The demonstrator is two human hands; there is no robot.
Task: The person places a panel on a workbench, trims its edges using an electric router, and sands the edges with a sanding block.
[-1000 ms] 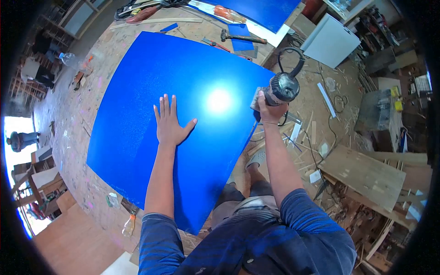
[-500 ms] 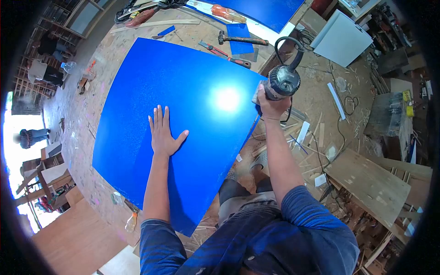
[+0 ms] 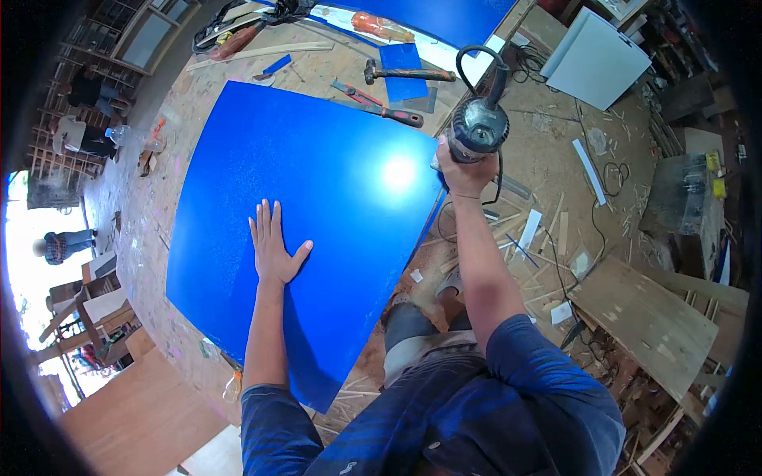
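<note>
A large glossy blue panel (image 3: pixel 333 206) lies on the worktable. My left hand (image 3: pixel 278 252) rests flat on it with the fingers stretched out and the thumb apart. My right hand (image 3: pixel 468 176) is wrapped round a black trim router (image 3: pixel 479 131), its cable looping up from the top. The router stands at the panel's right edge, near the far right corner. Its base and bit are mostly hidden by my hand and the tool's body. Just beyond the panel's far edge lies a red and black utility knife (image 3: pixel 377 105).
A hammer (image 3: pixel 409 73) lies across a small blue offcut (image 3: pixel 401 59). Behind are an orange-handled tool (image 3: pixel 382 27) and another blue sheet (image 3: pixel 452 16). Wood strips and cables litter the floor at right, near a plywood board (image 3: pixel 647 321). Several people are in the left background.
The whole view has shifted slightly. My right hand and the router have moved a little away from me along the panel's right edge. My left hand stays flat on the panel.
</note>
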